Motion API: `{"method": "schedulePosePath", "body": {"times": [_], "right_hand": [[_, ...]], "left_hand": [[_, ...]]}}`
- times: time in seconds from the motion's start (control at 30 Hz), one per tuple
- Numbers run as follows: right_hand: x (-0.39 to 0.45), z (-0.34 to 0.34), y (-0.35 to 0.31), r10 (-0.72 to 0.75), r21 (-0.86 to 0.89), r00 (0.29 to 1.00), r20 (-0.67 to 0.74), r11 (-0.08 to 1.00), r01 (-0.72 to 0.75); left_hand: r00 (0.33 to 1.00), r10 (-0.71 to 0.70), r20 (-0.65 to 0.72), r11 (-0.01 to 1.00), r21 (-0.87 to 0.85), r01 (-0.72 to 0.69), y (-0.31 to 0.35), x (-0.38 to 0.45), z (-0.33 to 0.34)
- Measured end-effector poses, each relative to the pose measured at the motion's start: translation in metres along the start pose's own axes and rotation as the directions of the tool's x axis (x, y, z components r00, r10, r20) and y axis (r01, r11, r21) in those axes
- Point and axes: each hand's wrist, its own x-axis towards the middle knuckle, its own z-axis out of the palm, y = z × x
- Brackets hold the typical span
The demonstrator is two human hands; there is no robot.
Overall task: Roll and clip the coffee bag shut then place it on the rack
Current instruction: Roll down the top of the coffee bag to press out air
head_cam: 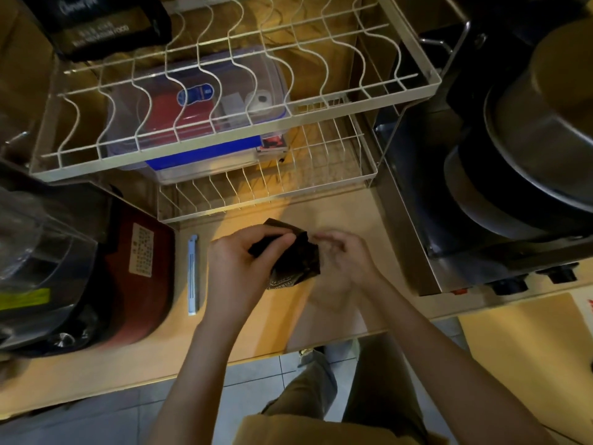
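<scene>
A small black coffee bag (293,261) with white print near its bottom is held just above the wooden counter, in front of the rack. My left hand (239,264) grips the bag's folded top edge from the left, fingers curled over it. My right hand (345,255) pinches the bag's right side, its fingertips blurred. A long pale blue bag clip (193,274) lies flat on the counter, left of my left hand and apart from it. The white wire rack (234,142) stands behind, with an upper and a lower tier.
A clear plastic box (199,101) with a blue lid sits on the lower tier under the upper rack. A red appliance (141,277) and a clear blender jug (38,252) stand at the left. Stacked metal pots (529,149) on a steel stove fill the right. A black bag (99,24) stands at the back left.
</scene>
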Motion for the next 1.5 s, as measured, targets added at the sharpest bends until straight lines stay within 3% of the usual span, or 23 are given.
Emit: {"method": "schedulePosePath", "body": {"times": [0.17, 0.3, 0.43, 0.53, 0.67, 0.77, 0.83, 0.93, 1.1, 1.23, 1.5], "right_hand": [[0.007, 0.014, -0.009, -0.028, -0.023, 0.996, 0.079, 0.999, 0.03], [0.003, 0.023, -0.011, 0.048, 0.057, 0.998, -0.039, 0.997, -0.046], [0.003, 0.032, -0.011, 0.013, -0.043, 0.983, -0.182, 0.999, -0.021], [-0.003, 0.04, -0.009, 0.047, -0.081, 0.979, -0.2, 0.995, -0.064], [-0.01, 0.051, -0.011, 0.137, 0.065, 0.952, -0.273, 0.99, -0.124], [-0.002, 0.04, -0.011, 0.106, 0.011, 0.98, -0.17, 0.994, -0.106], [-0.002, 0.029, -0.011, 0.149, 0.103, 0.981, -0.128, 0.985, -0.136], [-0.021, 0.02, -0.005, 0.181, 0.229, 0.947, -0.266, 0.966, -0.12], [-0.047, 0.045, 0.001, 0.17, 0.148, 0.966, -0.195, 0.979, -0.142], [-0.054, 0.059, 0.001, 0.042, -0.017, 0.93, -0.364, 0.999, -0.052], [-0.045, 0.047, 0.009, -0.005, -0.029, 0.96, -0.28, 1.0, -0.003]], "left_hand": [[0.997, 0.002, -0.08, 0.997, -0.076, -0.008, -0.008, -0.011, -0.005], [0.993, -0.059, -0.104, 0.994, -0.099, 0.049, -0.013, -0.02, -0.003], [0.991, -0.063, -0.118, 0.994, -0.093, 0.052, -0.008, -0.027, -0.003], [0.984, -0.061, -0.167, 0.994, -0.098, 0.045, -0.005, -0.026, -0.006], [0.982, -0.085, -0.17, 0.992, -0.11, 0.067, -0.003, -0.021, -0.008], [0.964, -0.156, -0.217, 0.985, -0.11, 0.135, -0.007, -0.011, -0.009], [0.95, -0.18, -0.254, 0.982, -0.102, 0.159, -0.007, -0.005, -0.01], [0.937, -0.218, -0.272, 0.975, -0.106, 0.195, -0.002, 0.0, -0.007], [0.914, -0.246, -0.322, 0.969, -0.106, 0.224, 0.002, 0.006, 0.001], [0.926, -0.249, -0.284, 0.968, -0.106, 0.228, 0.005, 0.007, 0.004], [0.978, -0.066, -0.2, 0.996, 0.042, 0.076, 0.015, 0.004, 0.012]]}}
